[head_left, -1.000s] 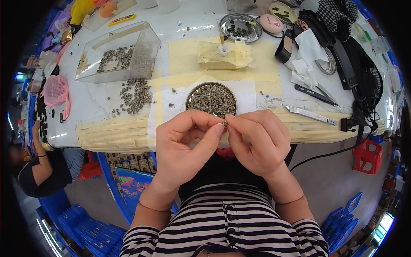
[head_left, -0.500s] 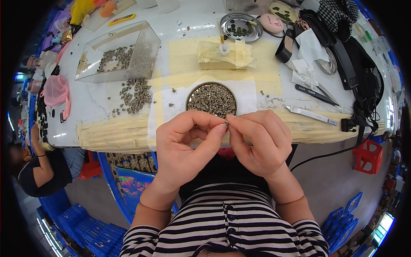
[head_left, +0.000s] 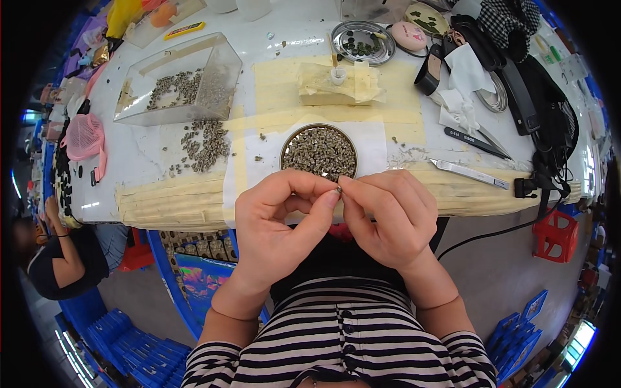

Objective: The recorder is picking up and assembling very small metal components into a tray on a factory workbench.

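My left hand (head_left: 279,223) and my right hand (head_left: 392,216) meet at the fingertips just in front of the table edge. Between their thumbs and forefingers sits a small metal piece (head_left: 339,189), mostly covered by the fingers; its exact kind is too small to make out. Right behind the fingertips stands a round dish (head_left: 283,155) filled with many similar small metal pieces (head_left: 320,150). More of these pieces lie in a loose pile (head_left: 205,145) to the left, and others are inside a clear plastic box (head_left: 139,110) lying behind that pile.
A taped block (head_left: 333,94) holds a small white cup (head_left: 338,76) beyond the dish. Behind it is a round metal tray (head_left: 377,57) with dark bits. Tweezers (head_left: 469,174), black tweezers (head_left: 477,142) and black straps lie right. A person (head_left: 71,258) sits at far left.
Both hands have shifted very slightly left and down, still pinching the small metal piece together. At the far left, the other person's arm has moved a little.
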Motion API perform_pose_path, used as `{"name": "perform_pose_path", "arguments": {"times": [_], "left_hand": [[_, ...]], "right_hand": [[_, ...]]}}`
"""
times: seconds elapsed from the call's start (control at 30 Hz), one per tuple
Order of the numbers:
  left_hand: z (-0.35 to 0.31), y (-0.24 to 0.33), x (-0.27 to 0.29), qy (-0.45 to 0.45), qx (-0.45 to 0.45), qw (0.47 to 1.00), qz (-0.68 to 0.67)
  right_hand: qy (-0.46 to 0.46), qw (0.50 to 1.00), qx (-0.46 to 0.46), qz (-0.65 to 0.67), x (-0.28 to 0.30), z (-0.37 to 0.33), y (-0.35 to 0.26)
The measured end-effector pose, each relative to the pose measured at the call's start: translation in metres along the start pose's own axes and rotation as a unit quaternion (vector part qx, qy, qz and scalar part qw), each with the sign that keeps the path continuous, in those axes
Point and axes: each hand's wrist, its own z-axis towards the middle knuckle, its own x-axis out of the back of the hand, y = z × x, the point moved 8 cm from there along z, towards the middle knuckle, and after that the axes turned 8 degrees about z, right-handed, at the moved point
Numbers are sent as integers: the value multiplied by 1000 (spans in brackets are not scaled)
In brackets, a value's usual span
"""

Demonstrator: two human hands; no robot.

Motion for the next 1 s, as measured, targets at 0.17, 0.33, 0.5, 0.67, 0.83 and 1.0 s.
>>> {"name": "perform_pose_path", "arguments": {"times": [0.17,0.33,0.5,0.67,0.83,1.0], "left_hand": [[0,2,0,-1,-8,1000,23],[1,3,0,-2,-21,999,42],[1,4,-1,0,-34,998,46],[2,7,-1,-4,-48,997,55],[2,5,0,-1,-41,998,53],[3,5,0,-2,-52,997,62]], "right_hand": [[-1,1000,14,-4,0,0,-2],[-8,1000,6,-9,0,-1,-3],[-8,1000,1,-5,-1,-1,-2],[-8,1000,-1,0,0,0,-1],[-9,1000,-3,2,-2,0,-1],[-7,1000,-5,3,-1,-1,0]]}}
